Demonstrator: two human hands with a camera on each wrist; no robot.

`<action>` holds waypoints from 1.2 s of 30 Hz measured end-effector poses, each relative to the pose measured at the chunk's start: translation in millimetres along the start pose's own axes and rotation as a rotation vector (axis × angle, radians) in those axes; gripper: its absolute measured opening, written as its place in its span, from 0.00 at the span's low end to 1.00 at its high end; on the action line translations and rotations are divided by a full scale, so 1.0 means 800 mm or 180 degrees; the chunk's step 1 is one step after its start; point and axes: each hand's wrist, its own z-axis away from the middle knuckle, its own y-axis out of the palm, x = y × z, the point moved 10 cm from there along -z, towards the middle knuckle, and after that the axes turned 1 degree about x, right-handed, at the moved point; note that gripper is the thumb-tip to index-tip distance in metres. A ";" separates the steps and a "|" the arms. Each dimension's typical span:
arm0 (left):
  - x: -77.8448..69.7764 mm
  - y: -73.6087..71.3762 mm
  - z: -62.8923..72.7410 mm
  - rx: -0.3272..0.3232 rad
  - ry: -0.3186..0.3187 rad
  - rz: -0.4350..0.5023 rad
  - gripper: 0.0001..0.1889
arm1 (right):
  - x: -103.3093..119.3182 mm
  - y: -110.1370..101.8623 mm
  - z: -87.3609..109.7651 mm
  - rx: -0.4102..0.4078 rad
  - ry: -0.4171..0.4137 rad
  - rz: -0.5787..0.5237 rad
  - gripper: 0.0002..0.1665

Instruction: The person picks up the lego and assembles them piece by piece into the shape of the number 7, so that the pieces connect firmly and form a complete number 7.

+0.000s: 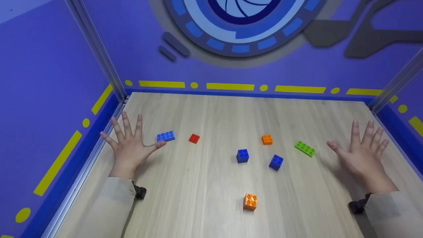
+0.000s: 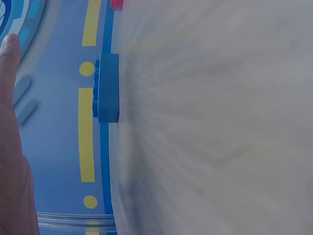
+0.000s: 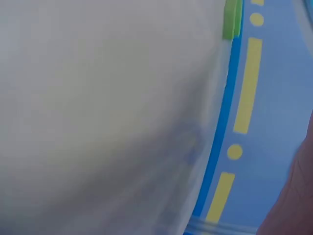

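Note:
My left hand is spread wide over the left of the table, holding nothing. Its thumb tip overlaps the lower edge of a light blue eight-stud brick in the head view; the left wrist view shows that brick from the side. Just right of it lies a small red brick. On the other side my right hand has its fingers spread too, with nothing in it. Nearest to it is a flat green eight-stud brick, left of the thumb; its end shows in the right wrist view.
Two dark blue bricks and an orange brick sit mid-table. Another orange brick stands closer to the front. Purple-blue panels wall the wooden table at the back and sides, with metal posts in the corners.

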 end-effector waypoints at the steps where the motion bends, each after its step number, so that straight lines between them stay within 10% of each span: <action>1: -0.003 -0.001 0.000 -0.0007 0.0013 0.0029 0.73 | 0.006 0.000 0.000 -0.0006 -0.0040 -0.0033 0.70; 22: -0.132 -0.025 0.034 -0.0246 0.0849 0.0979 0.77 | 0.118 0.011 0.020 -0.0086 -0.0514 -0.0816 0.73; 36: -0.222 -0.024 0.066 0.0194 0.1597 0.1905 0.71 | 0.176 0.007 0.021 -0.0026 -0.0664 -0.1271 0.71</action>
